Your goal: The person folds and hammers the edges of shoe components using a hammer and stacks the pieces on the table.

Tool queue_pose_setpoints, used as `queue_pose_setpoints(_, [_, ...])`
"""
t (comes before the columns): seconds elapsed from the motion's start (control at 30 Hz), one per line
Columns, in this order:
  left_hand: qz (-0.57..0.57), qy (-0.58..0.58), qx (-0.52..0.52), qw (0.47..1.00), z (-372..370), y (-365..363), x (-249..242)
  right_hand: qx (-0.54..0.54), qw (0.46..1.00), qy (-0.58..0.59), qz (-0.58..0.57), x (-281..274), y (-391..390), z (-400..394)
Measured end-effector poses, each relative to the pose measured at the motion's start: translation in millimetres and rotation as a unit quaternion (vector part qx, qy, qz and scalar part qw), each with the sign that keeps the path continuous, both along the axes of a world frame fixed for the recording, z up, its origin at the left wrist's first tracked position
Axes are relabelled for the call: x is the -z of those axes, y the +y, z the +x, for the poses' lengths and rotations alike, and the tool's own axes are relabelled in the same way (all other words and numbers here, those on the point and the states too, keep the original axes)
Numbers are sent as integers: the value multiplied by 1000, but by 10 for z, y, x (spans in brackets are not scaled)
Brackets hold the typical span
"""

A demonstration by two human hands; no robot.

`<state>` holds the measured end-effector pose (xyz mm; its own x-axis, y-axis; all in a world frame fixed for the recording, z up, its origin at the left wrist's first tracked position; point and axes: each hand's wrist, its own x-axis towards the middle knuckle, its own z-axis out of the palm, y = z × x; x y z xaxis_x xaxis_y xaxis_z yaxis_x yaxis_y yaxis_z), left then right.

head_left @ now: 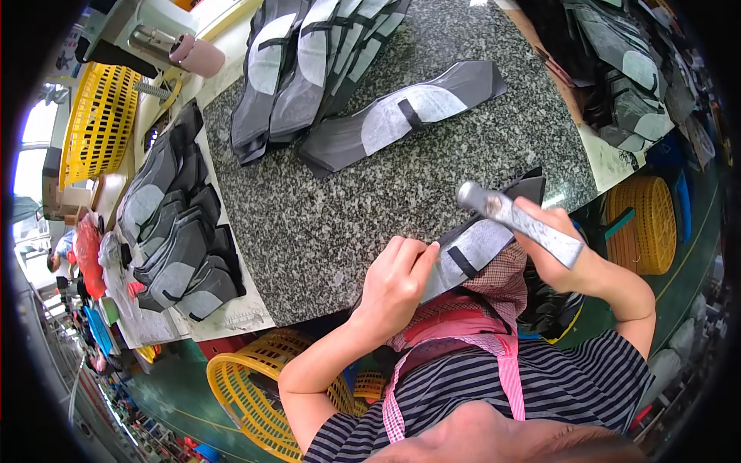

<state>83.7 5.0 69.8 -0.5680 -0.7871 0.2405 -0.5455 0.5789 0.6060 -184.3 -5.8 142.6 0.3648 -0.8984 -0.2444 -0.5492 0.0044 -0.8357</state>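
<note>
My right hand [554,245] is closed around a hammer [532,226], whose metal head is raised over the slab's near edge. Beneath it lies a grey shoe-upper-like piece [482,241] with a pale rounded panel and a short black strap. My left hand [395,279] grips the left part of this piece, fingers curled at the edge. Farther back on the speckled stone slab [324,224] rests a similar grey piece [421,116], lying flat by itself. A fanned stack of such pieces [289,77] overlaps the slab's far left.
More grey pieces [181,239] are piled left of the slab, and others [633,85] at the far right. Yellow baskets stand below left [247,378], below right [641,224] and at upper left [100,116]. A machine part with a pinkish roller [197,55] juts in at upper left.
</note>
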Motion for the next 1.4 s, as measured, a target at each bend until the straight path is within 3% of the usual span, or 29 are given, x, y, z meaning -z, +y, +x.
queue_pose_setpoints(0.03, [-25,-20,13,999,2,-8,-16,-35,999,-41,-3,76,54,10])
queue_pose_setpoints(0.1, [-28,-21,21,999,47,-15,-27,-124,991,56,-3,246,91,84])
queue_pose_setpoints(0.17, [57,60,-13,997,121,-36,16,-127,989,76,-4,192,63,92])
queue_pose_setpoints(0.23, [64,63,-9,996,159,-2,15,-96,993,53,37,159,17,69])
queue_pose_setpoints(0.27, [26,34,1,999,145,23,-12,-94,995,18,-36,199,6,84])
queue_pose_setpoints(0.4, [-55,-27,24,998,153,71,-18,-84,996,-29,17,44,110,213])
queue_pose_setpoints(0.43, [-80,-42,33,995,163,66,-24,-156,985,78,14,149,116,219])
queue_pose_setpoints(0.57, [-16,-20,-22,999,298,45,-21,-156,983,93,20,154,-8,267])
queue_pose_setpoints(0.7, [-106,-65,-3,992,272,187,-9,-107,993,14,-44,-29,-60,345])
queue_pose_setpoints(0.73, [-95,-43,0,995,282,202,55,-138,989,19,-39,-17,-9,368])
queue_pose_setpoints(0.77, [-96,-44,-2,994,298,184,46,-167,985,26,-37,4,36,384])
queue_pose_setpoints(0.83, [-23,-18,3,1000,318,142,20,-228,962,144,-30,116,48,390])
queue_pose_setpoints(0.9, [-29,5,-17,999,227,89,42,-117,984,116,-70,19,-24,331])
queue_pose_setpoints(0.97, [-47,17,-35,998,65,84,77,4,999,7,-49,-59,-49,202])
queue_pose_setpoints(1.03, [-57,30,-44,997,-169,23,166,18,997,9,-77,-203,-1,127])
queue_pose_setpoints(1.07, [-67,42,-43,996,-274,-29,209,16,996,-14,-87,47,97,35])
queue_pose_setpoints(1.13, [-74,63,-52,994,-380,-130,212,-56,990,109,-73,91,127,26])
queue_pose_setpoints(1.17, [-75,66,-48,994,-353,-148,156,-69,987,148,-4,137,116,36])
queue_pose_setpoints(1.27, [28,18,-49,998,-156,-198,-50,-39,994,101,-13,150,22,-7])
queue_pose_setpoints(1.37, [-54,7,-22,998,-161,-119,-2,-11,998,56,20,35,-42,17])
queue_pose_setpoints(1.4, [-71,-7,-13,997,-163,-91,-2,-11,999,29,-24,28,-4,25])
